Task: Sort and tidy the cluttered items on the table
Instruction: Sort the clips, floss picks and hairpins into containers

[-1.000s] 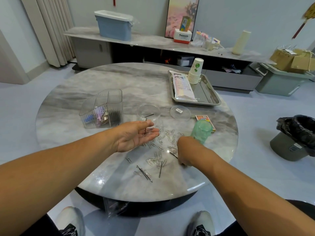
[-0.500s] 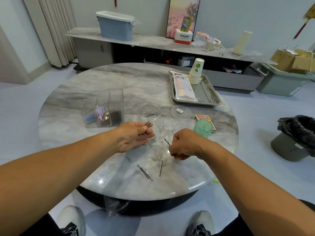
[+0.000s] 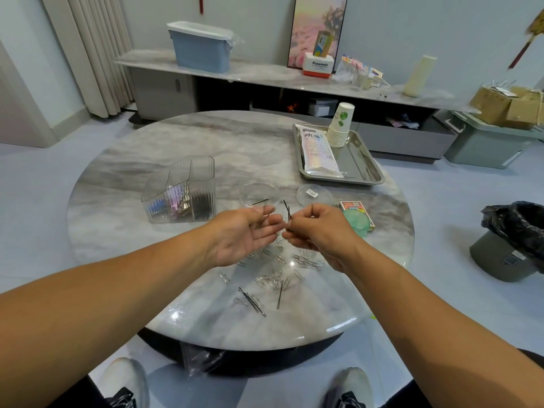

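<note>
Her right hand [image 3: 316, 228] is pinching a hairpin [image 3: 287, 209] toward the left hand [image 3: 247, 234], lying open with pins; she'd best lay it flat alongside those.

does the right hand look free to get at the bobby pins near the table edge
Probably not yet: the right hand already pinches a black bobby pin. Nothing covers the bobby pins by the near edge, so the way looks open once it lets go.

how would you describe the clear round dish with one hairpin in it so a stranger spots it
On the round marble table, look just right of the ribbed clear organizer. The clear round dish sits there, deeper than the flat lid beside it, with a single black hairpin inside.
</note>
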